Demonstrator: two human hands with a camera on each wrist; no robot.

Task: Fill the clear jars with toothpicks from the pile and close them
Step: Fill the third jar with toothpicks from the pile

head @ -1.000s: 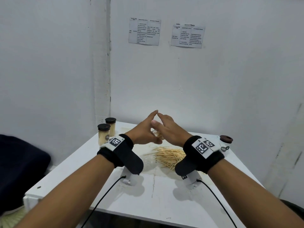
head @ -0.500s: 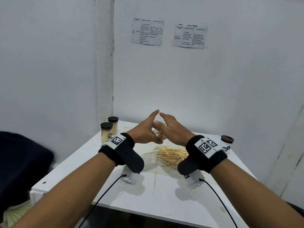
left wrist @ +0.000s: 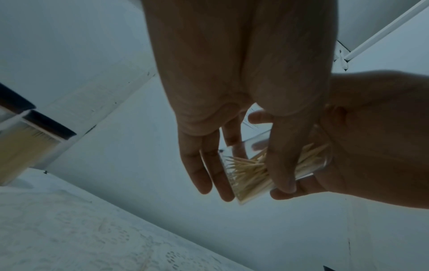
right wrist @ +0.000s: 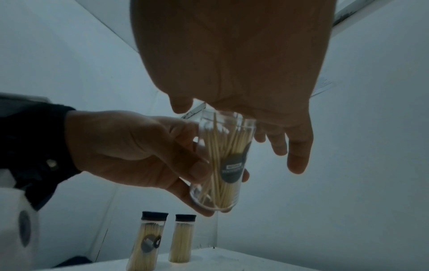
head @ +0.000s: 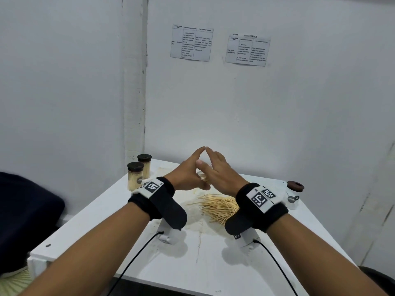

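The left hand [right wrist: 130, 152] grips a small clear plastic cylinder jar [right wrist: 223, 165], partly filled with thin wooden toothpicks [right wrist: 220, 146], raised above the white table [head: 203, 263]. The right hand [right wrist: 232, 64] rests flat over the jar's open mouth, fingers straight, grasping nothing. The jar looks light, rigid and smooth, so likely slippery; holding it round the middle of its wall seems safest. The loose pale toothpick pile [head: 218, 207] lies beneath. Two capped full jars [head: 139, 174] stand at the far left corner.
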